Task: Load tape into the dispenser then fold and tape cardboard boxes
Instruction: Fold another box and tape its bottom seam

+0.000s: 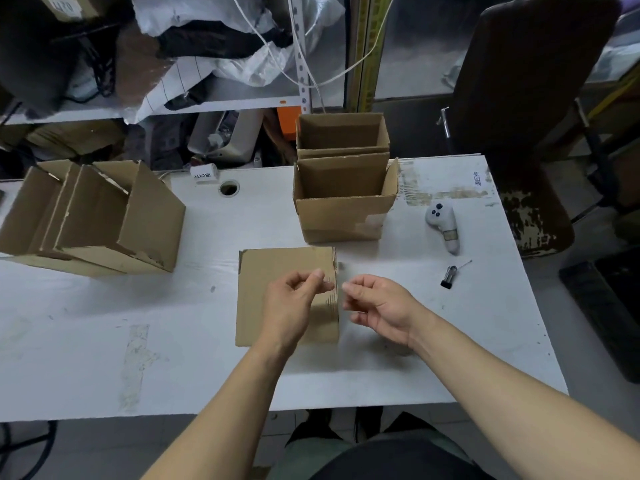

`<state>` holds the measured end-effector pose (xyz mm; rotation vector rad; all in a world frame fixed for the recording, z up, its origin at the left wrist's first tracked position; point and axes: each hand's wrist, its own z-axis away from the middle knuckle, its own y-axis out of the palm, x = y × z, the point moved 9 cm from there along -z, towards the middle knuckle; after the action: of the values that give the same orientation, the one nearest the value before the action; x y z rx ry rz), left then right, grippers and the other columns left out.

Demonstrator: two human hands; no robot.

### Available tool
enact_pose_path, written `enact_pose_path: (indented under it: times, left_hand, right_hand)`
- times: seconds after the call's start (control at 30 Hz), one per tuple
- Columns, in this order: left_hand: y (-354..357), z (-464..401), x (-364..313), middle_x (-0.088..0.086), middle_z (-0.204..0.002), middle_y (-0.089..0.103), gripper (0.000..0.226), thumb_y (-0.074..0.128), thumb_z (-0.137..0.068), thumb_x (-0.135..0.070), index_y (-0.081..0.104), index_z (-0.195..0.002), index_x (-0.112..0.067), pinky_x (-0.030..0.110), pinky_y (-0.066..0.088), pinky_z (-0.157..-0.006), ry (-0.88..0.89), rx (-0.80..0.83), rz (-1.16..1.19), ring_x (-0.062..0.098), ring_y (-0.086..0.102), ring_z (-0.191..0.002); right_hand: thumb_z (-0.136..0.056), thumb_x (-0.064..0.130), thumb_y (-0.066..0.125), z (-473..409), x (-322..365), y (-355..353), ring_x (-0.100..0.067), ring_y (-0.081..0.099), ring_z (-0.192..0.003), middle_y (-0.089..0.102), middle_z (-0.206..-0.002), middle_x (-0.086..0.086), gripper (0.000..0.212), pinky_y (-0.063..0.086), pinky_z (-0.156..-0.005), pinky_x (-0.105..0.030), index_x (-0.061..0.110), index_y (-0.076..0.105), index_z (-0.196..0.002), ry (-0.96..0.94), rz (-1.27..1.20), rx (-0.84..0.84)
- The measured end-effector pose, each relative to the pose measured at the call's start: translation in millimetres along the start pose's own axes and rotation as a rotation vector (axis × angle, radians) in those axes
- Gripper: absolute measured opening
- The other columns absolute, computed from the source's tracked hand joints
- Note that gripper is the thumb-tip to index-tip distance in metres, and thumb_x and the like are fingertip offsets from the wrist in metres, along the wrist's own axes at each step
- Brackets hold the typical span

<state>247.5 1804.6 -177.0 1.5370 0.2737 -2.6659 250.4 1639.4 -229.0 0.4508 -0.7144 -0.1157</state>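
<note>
A closed cardboard box [277,289] lies flat on the white table [138,306] in front of me. Both hands hover just over its right edge. My left hand [294,303] pinches thumb to forefinger, and my right hand [381,306] pinches close beside it. Between the two sets of fingertips stretches a short, faint strip of clear tape [337,294], hard to make out. No tape dispenser is in view.
Two open boxes [343,209] stand one behind the other at the back middle, and more open boxes [93,216] lie at the left. A white controller [443,223] and a small black tool [450,275] rest at the right. A worn chair [519,133] stands beyond the table's right edge.
</note>
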Motion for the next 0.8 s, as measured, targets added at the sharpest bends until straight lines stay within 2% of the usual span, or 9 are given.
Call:
enact_pose_path:
  times: [0.13,0.23,0.33,0.4,0.5,0.63,0.8]
  left_hand:
    - [-0.8,-6.3,15.9,-0.012,-0.082,0.079,0.022,0.065,-0.101,-0.037,0.078,-0.091,-0.022,0.021,0.050,-0.074,0.056,-0.127,-0.271,0.006,0.073,-0.082]
    - [2.2,-2.7,13.1,-0.004,-0.079,0.074,0.021,0.061,-0.102,-0.037,0.074,-0.094,-0.024,0.035,0.047,-0.069,0.236,-0.308,-0.593,0.021,0.067,-0.080]
    - [9.8,1.7,11.8,0.003,-0.066,0.061,0.024,0.062,-0.100,-0.040,0.070,-0.086,-0.023,0.032,0.037,-0.058,0.385,-0.441,-0.794,0.027,0.059,-0.074]
    - [12.6,1.9,14.0,0.001,-0.064,0.058,0.025,0.065,-0.098,-0.041,0.070,-0.081,-0.023,0.030,0.034,-0.054,0.447,-0.498,-0.865,0.027,0.055,-0.070]
    - [11.3,-0.7,22.2,0.003,-0.072,0.060,0.020,0.070,-0.095,-0.037,0.075,-0.082,-0.022,0.032,0.036,-0.052,0.517,-0.551,-0.862,0.030,0.054,-0.070]
    - [15.6,-7.1,31.7,0.003,-0.070,0.061,0.033,0.053,-0.099,-0.041,0.072,-0.083,-0.019,0.038,0.043,-0.055,0.542,-0.533,-0.877,0.029,0.054,-0.070]
    - [14.6,-14.8,36.5,0.006,-0.069,0.060,0.029,0.058,-0.100,-0.036,0.069,-0.083,-0.017,0.043,0.042,-0.058,0.633,-0.534,-0.957,0.031,0.047,-0.069]
  right_hand:
    - [-0.092,0.004,0.073,-5.1,-9.6,-16.3,-0.016,0.062,-0.065,0.065,-0.071,-0.010,0.007,0.051,-0.055,-0.022,0.005,0.067,-0.089,-0.032,-0.039,-0.138]
    - [-0.096,0.007,0.072,-9.6,-15.6,-22.2,-0.016,0.061,-0.065,0.066,-0.071,-0.008,0.009,0.051,-0.059,-0.023,0.006,0.069,-0.088,-0.078,0.064,-0.235]
    - [-0.100,0.010,0.068,-13.6,-18.9,-23.6,-0.016,0.058,-0.067,0.064,-0.072,-0.007,0.011,0.050,-0.064,-0.026,0.006,0.068,-0.090,-0.118,0.103,-0.299]
    - [-0.102,0.010,0.064,-15.7,-21.6,-26.0,-0.016,0.056,-0.068,0.063,-0.070,-0.004,0.012,0.049,-0.064,-0.028,0.007,0.067,-0.090,-0.134,0.122,-0.336]
    - [-0.104,0.010,0.060,-17.8,-25.0,-31.5,-0.015,0.054,-0.070,0.060,-0.072,-0.003,0.011,0.047,-0.063,-0.027,0.005,0.065,-0.095,-0.152,0.157,-0.398]
    - [-0.105,0.015,0.059,-21.5,-24.3,-31.7,-0.016,0.054,-0.073,0.060,-0.077,-0.004,0.013,0.046,-0.067,-0.030,0.003,0.063,-0.100,-0.193,0.314,-0.469]
    - [-0.106,0.026,0.057,-26.7,-27.1,-22.1,-0.018,0.061,-0.082,0.066,-0.088,0.001,0.012,0.052,-0.077,-0.036,0.019,0.060,-0.096,-0.213,0.539,-0.534]
